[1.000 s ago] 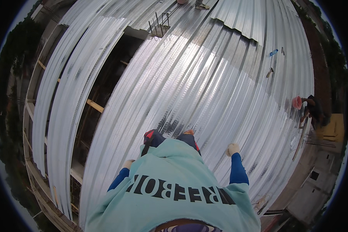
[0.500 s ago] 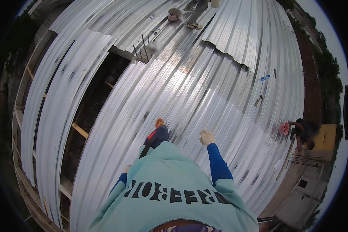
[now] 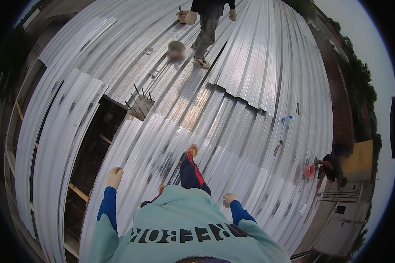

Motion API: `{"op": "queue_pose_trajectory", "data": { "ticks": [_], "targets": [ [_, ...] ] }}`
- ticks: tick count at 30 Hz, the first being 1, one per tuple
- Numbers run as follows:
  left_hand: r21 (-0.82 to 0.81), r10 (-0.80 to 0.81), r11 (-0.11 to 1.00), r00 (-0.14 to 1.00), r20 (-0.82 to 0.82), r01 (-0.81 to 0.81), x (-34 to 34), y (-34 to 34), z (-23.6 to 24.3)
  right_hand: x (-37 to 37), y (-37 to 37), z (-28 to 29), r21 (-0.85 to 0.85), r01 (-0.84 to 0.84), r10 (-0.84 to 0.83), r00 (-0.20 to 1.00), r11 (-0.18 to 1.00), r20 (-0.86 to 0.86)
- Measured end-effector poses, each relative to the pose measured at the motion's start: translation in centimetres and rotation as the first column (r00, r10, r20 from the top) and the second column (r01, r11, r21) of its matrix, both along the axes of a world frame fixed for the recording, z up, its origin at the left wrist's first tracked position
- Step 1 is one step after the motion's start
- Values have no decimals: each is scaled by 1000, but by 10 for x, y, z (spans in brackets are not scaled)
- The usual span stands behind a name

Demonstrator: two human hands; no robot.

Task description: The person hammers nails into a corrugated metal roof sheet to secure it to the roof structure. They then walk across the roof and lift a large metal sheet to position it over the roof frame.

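Observation:
My left hand [image 3: 114, 177], in a pale glove, hangs over the corrugated metal sheets [image 3: 197, 127] near the edge of the dark gap. Its fingers are curled in, with nothing in them. My right hand [image 3: 228, 199], also gloved, is low beside my body with the fingers folded and no object showing. Both hands are apart from the sheets. My leg [image 3: 192, 173], in dark trousers with red stripes, is stepped forward onto the metal, the foot [image 3: 192, 151] seemingly in a sandal.
A dark gap [image 3: 85, 171] crossed by wooden battens opens on the left. Rebar juts from a concrete stub [image 3: 141, 107]. Ahead stands a person [image 3: 207, 33] beside a bucket [image 3: 183, 17]. A blue bottle [image 3: 287, 119] and a hammer-like tool [image 3: 278, 147] lie rightward. Another person bends near a pink bucket [image 3: 309, 171].
My left hand has swung forward into full view, and my right hand has dropped back. My view has tilted up, showing more of the person ahead. I have stepped forward.

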State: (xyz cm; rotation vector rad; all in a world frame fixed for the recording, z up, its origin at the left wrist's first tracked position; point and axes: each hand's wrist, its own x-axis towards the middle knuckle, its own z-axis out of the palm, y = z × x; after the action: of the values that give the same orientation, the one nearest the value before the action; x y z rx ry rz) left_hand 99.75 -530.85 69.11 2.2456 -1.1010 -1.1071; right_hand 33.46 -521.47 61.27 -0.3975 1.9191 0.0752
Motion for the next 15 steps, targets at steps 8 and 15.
{"op": "queue_pose_trajectory", "data": {
  "ticks": [8, 15],
  "targets": [
    [514, 61, 858, 995, -81, -11, -131, 12, 8, 5, -318, 33, -336, -63, 99, 991, 940, 91],
    [460, 157, 887, 965, -209, -45, -195, -25, -12, 22, -520, 74, -556, -117, 225, 966, 823, 129]
  ]
}}
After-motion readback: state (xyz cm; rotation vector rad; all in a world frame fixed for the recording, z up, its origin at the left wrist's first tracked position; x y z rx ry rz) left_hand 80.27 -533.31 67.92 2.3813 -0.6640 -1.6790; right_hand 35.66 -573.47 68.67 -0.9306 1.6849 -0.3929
